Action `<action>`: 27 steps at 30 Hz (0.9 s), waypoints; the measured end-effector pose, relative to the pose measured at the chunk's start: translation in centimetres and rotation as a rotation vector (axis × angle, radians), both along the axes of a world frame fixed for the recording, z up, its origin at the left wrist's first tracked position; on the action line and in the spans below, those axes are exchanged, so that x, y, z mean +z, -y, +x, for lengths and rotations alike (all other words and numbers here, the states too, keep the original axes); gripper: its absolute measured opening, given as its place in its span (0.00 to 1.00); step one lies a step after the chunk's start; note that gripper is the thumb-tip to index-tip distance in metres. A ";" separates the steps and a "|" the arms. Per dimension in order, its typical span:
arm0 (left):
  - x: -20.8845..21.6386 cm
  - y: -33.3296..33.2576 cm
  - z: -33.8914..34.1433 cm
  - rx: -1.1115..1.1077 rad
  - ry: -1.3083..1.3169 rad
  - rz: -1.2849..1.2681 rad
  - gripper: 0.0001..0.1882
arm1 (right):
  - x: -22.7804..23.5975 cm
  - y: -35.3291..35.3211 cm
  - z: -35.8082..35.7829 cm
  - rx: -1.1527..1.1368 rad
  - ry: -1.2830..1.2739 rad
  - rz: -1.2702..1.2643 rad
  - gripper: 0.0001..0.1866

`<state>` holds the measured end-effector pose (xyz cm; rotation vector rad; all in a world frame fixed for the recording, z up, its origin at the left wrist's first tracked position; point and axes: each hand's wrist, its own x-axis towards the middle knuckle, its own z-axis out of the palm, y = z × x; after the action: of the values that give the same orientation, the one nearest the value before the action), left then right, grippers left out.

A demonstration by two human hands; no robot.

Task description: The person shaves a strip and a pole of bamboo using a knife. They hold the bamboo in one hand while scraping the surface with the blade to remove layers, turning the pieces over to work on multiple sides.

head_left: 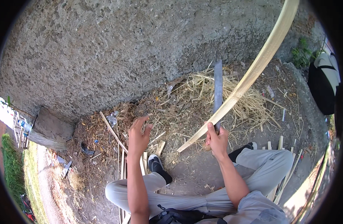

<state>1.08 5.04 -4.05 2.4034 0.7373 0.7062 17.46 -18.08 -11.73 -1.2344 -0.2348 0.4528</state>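
My right hand (218, 141) is closed round the handle of a long, flat knife (218, 84), its grey blade pointing away from me. A long, pale split bamboo strip (240, 89) crosses in front of the blade, with my thumb pressed on it near its lower end. From there the strip rises to the upper right, out of the picture. To the left, my left hand (139, 135) is raised above the ground with its fingers apart and nothing in it.
A rough grey wall (115, 48) rises ahead. A heap of thin shavings (249, 104) lies at its foot. Several cut strips (122, 168) lie by my left leg, more (287, 179) by my right. A block (52, 128) stands at left; a dark bag-like thing (322, 87) is at far right.
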 end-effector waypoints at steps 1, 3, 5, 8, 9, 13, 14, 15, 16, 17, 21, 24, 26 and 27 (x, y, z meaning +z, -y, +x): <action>0.5 0.7 0.4 -0.034 0.014 -0.026 0.16 | 0.4 0.1 0.0 0.005 -0.046 0.020 0.17; 1.3 2.2 1.0 -0.099 0.014 -0.013 0.17 | 1.2 0.5 0.0 0.017 -0.127 0.154 0.18; 1.8 3.4 1.5 -0.139 -0.038 -0.032 0.19 | 2.0 0.8 0.1 0.021 -0.159 0.198 0.19; 2.0 4.7 1.9 -0.232 0.008 -0.037 0.18 | 2.7 1.2 0.2 0.055 -0.231 0.298 0.21; 1.9 5.1 2.0 -0.264 0.032 -0.035 0.18 | 2.8 1.3 0.2 0.059 -0.251 0.339 0.22; 1.8 5.8 2.2 -0.315 0.033 -0.043 0.17 | 3.0 1.6 0.4 0.075 -0.331 0.436 0.21; 1.8 5.9 2.2 -0.313 -0.005 -0.054 0.15 | 2.9 1.7 0.4 0.077 -0.351 0.467 0.20; 1.8 5.9 2.2 -0.310 -0.012 -0.101 0.15 | 2.9 1.7 0.5 0.079 -0.370 0.507 0.20; 1.8 6.0 2.2 -0.307 -0.021 -0.148 0.14 | 2.9 1.7 0.5 0.079 -0.388 0.548 0.19; 1.8 6.0 2.3 -0.310 -0.030 -0.208 0.14 | 2.8 1.7 0.6 0.079 -0.401 0.556 0.19; 1.7 6.1 2.4 -0.296 0.043 0.176 0.13 | 2.6 1.6 0.6 0.068 -0.466 0.592 0.17; 1.4 6.3 2.5 -0.278 0.137 0.281 0.12 | 2.4 1.5 0.5 0.042 -0.511 0.567 0.15; 1.3 6.3 2.6 -0.265 0.157 0.320 0.10 | 2.3 1.4 0.4 0.029 -0.533 0.547 0.14; 1.2 6.3 2.6 -0.285 0.186 0.344 0.09 | 2.2 1.3 0.4 0.030 -0.545 0.543 0.13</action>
<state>3.71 -1.25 -2.82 2.6257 0.2017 0.9819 17.84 -19.41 -9.49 -0.5477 0.0908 0.6805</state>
